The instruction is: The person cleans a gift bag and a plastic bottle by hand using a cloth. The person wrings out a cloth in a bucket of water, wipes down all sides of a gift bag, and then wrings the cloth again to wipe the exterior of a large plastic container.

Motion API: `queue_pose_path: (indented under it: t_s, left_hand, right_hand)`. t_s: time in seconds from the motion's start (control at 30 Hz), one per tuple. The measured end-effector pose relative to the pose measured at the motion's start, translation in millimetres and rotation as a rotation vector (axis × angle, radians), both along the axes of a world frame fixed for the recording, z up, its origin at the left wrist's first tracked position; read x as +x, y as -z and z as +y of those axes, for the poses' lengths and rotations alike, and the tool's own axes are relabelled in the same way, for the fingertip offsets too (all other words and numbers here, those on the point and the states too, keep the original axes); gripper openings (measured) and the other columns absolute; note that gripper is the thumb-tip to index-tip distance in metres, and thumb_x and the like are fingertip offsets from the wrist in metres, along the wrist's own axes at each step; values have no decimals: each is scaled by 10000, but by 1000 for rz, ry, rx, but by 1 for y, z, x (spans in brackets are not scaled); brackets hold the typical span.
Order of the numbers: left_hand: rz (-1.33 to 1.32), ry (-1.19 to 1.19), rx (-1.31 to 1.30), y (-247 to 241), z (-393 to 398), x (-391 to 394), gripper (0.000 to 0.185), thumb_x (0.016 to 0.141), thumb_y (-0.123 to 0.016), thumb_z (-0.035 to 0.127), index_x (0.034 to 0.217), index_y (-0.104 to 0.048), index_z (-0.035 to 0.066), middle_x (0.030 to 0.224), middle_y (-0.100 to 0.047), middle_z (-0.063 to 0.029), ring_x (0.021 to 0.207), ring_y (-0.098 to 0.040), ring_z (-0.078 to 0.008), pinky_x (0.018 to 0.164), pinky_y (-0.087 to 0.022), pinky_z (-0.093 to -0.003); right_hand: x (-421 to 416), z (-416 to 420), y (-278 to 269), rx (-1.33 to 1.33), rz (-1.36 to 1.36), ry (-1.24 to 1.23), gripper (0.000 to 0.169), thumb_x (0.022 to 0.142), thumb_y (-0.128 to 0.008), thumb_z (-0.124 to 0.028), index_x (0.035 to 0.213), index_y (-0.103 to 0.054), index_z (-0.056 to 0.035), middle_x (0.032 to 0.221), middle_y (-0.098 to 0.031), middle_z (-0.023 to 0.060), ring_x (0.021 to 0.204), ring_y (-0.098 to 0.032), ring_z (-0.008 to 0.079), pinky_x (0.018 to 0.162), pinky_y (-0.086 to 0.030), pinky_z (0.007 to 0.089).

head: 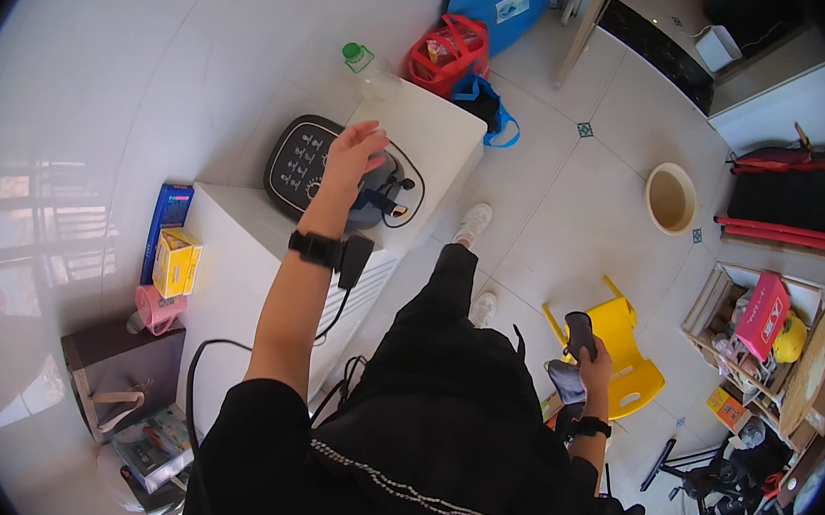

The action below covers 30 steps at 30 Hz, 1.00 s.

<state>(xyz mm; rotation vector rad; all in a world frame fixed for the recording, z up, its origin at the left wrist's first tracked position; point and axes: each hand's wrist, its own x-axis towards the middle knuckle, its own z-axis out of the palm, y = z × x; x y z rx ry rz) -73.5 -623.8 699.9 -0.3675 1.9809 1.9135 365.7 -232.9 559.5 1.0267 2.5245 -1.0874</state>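
My left hand [357, 152] is raised over a black countertop appliance, apparently an air fryer [302, 155], its fingers loosely curled and apart with nothing in them. The appliance has a panel of icons and dials. A black cable [419, 175] loops beside it on a white cabinet [441, 125]. Down at the right, my right hand [597, 364] grips a dark grey elongated object [581, 334], which I cannot identify. A grey-blue cloth-like item [567, 379] shows just below that hand. Whether the hand also holds it is unclear.
A clear plastic bottle [375, 76] with a green cap stands by the wall. Red [449, 54] and blue bags [498, 119] sit beyond the cabinet. A yellow chair [612, 327] is at the right, near a beige bucket [669, 199] and a cluttered wooden rack [710, 296].
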Motion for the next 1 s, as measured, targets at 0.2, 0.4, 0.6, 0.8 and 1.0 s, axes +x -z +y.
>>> queue_pose_path:
  t_s: [0.2, 0.4, 0.6, 0.8, 1.0]
  left_hand:
    - [605, 145, -1133, 85, -43, -174, 672, 739, -791, 240, 1314, -492, 61, 1125, -579, -168, 1044, -583, -338, 869, -493, -432]
    - [485, 239, -1216, 116, -51, -275, 619, 792, -738, 284, 1335, -479, 139, 1155, -551, -178, 1052, -565, -375, 853, -498, -457]
    - [204, 540, -1370, 135, -53, -302, 511, 853, -668, 345, 1302, -479, 192, 1152, -569, -171, 1015, -614, -371, 812, -513, -469]
    - [203, 514, -1392, 134, -60, -302, 407, 880, -643, 298, 1231, -495, 153, 1092, -611, -175, 998, -621, -383, 797, -511, -477]
    - [231, 480, -1340, 122, -96, -273, 363, 872, -650, 236, 1187, -510, 123, 1032, -636, -195, 980, -613, -403, 792, -498, -491]
  right_hand:
    - [-22, 17, -18, -39, -81, 122, 372, 844, -641, -148, 1196, -592, -38, 1031, -667, 216, 984, -641, 384, 855, -495, 407]
    - [-83, 22, -37, 7, -232, 124, 373, 852, -639, -151, 1201, -584, -31, 1040, -663, 229, 993, -638, 389, 857, -495, 411]
    - [-171, 10, -37, -46, -167, 89, 373, 869, -633, -152, 1219, -577, -37, 1057, -663, 224, 1001, -638, 386, 861, -496, 408]
    - [-211, 4, -22, -121, -155, 90, 379, 872, -626, -124, 1235, -571, -31, 1013, -674, 188, 899, -659, 294, 798, -502, 360]
    - [-192, 13, -12, -53, -176, 60, 383, 856, -652, -153, 1219, -584, -49, 1067, -663, 215, 1013, -630, 392, 864, -499, 411]
